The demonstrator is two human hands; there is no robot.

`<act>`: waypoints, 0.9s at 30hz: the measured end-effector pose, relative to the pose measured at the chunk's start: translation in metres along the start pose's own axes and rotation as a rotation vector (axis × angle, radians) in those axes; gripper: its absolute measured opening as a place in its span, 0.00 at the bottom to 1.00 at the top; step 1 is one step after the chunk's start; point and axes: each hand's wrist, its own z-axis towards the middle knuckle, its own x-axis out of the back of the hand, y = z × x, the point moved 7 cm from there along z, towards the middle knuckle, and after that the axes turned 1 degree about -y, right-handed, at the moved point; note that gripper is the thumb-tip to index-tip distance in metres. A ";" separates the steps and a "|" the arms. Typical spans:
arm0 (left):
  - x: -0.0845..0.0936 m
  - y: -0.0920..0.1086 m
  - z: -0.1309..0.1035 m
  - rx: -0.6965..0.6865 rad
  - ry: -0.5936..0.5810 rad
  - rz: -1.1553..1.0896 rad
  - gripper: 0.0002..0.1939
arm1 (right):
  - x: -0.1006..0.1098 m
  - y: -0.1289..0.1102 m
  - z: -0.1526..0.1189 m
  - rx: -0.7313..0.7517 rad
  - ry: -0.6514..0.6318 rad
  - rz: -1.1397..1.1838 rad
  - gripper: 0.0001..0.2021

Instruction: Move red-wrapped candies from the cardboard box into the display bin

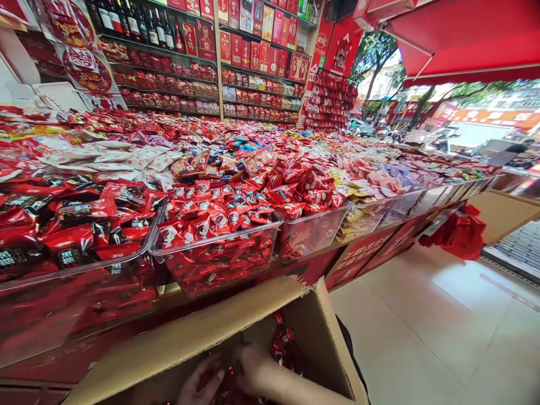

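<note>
Inside the cardboard box (202,332), left hand (201,385) and right hand (248,368) curl loosely around red foil-wrapped candies (283,344): light, slippery, best scooped from beneath.

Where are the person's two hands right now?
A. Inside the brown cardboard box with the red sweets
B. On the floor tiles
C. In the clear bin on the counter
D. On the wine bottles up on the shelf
A: the left hand and the right hand are both down inside the open cardboard box, among the red wrapped sweets lying in it.
</note>
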 end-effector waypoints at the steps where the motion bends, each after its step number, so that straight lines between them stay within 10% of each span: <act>1: -0.002 0.003 -0.001 0.003 -0.035 0.037 0.21 | 0.010 -0.003 -0.001 -0.001 0.038 0.136 0.11; 6: -0.022 0.021 -0.016 0.095 -0.205 -0.143 0.14 | 0.018 0.001 -0.002 -0.053 0.026 0.495 0.09; 20: -0.020 0.024 -0.028 0.275 -0.133 -0.450 0.14 | 0.017 -0.009 -0.011 0.064 -0.004 0.990 0.14; 27: -0.010 0.038 -0.025 0.082 -0.007 -0.346 0.15 | 0.012 -0.016 -0.014 0.103 -0.058 1.106 0.21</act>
